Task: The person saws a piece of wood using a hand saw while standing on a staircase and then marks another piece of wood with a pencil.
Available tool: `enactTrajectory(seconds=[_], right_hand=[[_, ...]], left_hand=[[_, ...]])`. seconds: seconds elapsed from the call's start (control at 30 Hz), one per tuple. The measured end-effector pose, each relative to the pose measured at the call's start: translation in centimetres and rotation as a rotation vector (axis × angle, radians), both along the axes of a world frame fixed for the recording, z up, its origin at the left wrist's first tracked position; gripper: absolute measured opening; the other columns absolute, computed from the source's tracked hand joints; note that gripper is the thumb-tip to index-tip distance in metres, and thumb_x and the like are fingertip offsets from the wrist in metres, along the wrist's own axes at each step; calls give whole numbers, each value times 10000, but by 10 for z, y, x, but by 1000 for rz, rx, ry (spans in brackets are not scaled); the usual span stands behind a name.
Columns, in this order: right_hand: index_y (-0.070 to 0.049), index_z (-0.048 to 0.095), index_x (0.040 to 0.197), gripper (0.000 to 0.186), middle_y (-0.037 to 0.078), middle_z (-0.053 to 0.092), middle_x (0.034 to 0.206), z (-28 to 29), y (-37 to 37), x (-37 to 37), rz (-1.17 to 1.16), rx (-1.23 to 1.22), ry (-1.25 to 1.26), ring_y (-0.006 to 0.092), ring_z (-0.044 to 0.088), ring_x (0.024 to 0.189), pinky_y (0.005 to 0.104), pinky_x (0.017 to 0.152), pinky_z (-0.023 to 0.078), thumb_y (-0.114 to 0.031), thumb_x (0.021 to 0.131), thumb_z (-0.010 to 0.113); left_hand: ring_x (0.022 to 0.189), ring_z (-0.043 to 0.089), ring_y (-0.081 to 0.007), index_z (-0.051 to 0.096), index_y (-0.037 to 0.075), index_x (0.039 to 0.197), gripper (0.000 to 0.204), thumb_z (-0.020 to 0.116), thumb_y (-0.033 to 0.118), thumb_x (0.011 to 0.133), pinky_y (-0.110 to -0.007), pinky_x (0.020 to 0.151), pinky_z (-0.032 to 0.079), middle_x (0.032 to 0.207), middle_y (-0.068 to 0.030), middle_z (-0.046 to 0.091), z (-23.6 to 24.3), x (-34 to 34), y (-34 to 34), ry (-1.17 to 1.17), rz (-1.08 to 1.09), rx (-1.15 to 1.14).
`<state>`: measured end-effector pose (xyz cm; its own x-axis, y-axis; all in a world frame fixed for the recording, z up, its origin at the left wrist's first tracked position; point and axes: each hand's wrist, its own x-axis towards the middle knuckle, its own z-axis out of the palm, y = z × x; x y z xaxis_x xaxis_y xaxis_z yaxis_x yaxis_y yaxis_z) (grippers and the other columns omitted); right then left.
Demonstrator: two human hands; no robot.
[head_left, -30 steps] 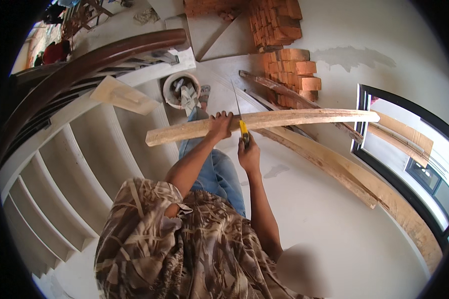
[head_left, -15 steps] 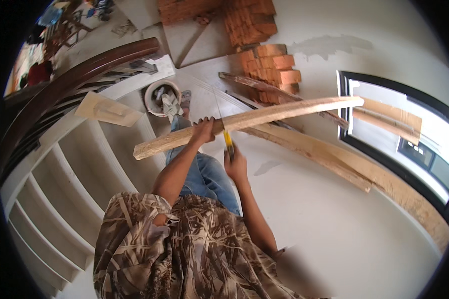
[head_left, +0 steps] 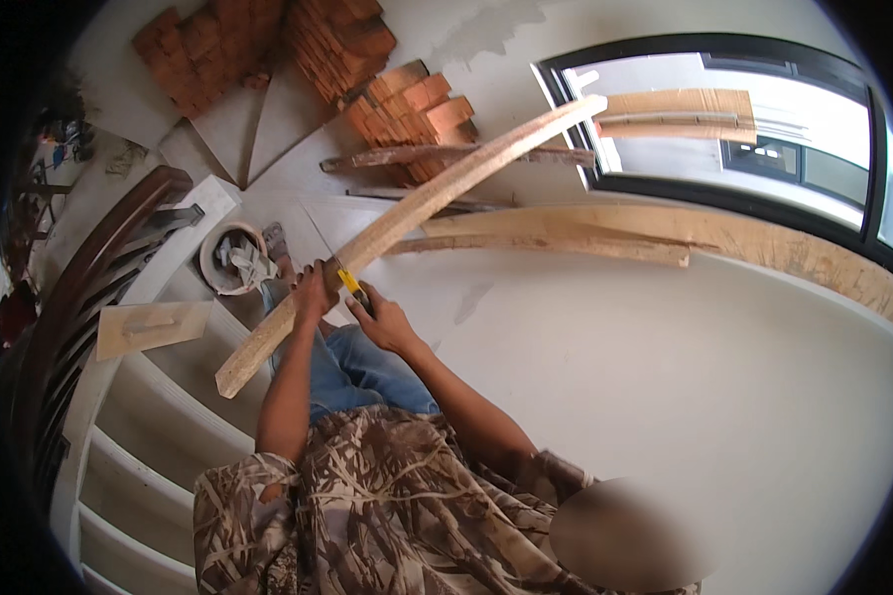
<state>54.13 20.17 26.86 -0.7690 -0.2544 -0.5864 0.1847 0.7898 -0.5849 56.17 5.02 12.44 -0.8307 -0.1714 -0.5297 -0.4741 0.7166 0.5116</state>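
Presently, a long wooden plank (head_left: 407,213), slanting from seven toward one o'clock, is gripped by the left hand (head_left: 313,295), while a yellow-handled tool (head_left: 351,285) is held by the right hand (head_left: 385,322).

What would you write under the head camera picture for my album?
Left hand grips a long wooden plank while the right hand holds a yellow tool against it, above white stairs.
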Motion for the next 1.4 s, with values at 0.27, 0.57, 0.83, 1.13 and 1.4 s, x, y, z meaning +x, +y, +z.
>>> enactTrajectory(seconds=[0.27, 0.57, 0.83, 1.13, 1.4], right_hand=[[-52, 484, 1436, 490, 310, 671, 916, 22, -15, -5, 32, 58, 73, 461, 675, 911, 466, 801, 504, -343, 1041, 494], [-28, 446, 1465, 496, 264, 704, 1012, 160, 7, 35, 125, 37, 44, 465, 694, 915, 447, 791, 549, -287, 1043, 478], [-49, 517, 1432, 441, 260, 646, 1252, 172, 38, 70, -64, -21, -46, 390, 639, 1171, 405, 978, 488, -248, 1042, 468], [44, 566, 1313, 431, 293, 660, 966, 49, -39, -28, 17, 19, 2, 422, 640, 858, 425, 750, 499, -280, 1042, 480], [13, 551, 1370, 426, 263, 689, 1063, 101, 25, 43, 68, -28, 169, 372, 682, 892, 413, 797, 525, -238, 1031, 487]], left_hand=[[1144, 585, -366, 459, 129, 1294, 733, 802, 174, 648, -566, 954, 453, 1195, -151, 586, 8, 0, 9, -52, 3, -32], [1173, 548, -335, 480, 124, 1267, 644, 779, 135, 696, -533, 980, 408, 1198, -136, 571, 31, -16, -10, -78, 5, -90], [1156, 554, -328, 504, 122, 1249, 620, 784, 135, 695, -526, 942, 419, 1183, -125, 580, 21, -14, -14, -63, -12, -119], [1132, 563, -333, 510, 111, 1236, 599, 766, 121, 695, -523, 921, 430, 1140, -132, 583, 28, -23, -18, -27, -13, -93], [1167, 553, -337, 503, 120, 1266, 642, 778, 141, 687, -513, 935, 426, 1221, -142, 573, 28, -11, -13, -63, 16, -73]])
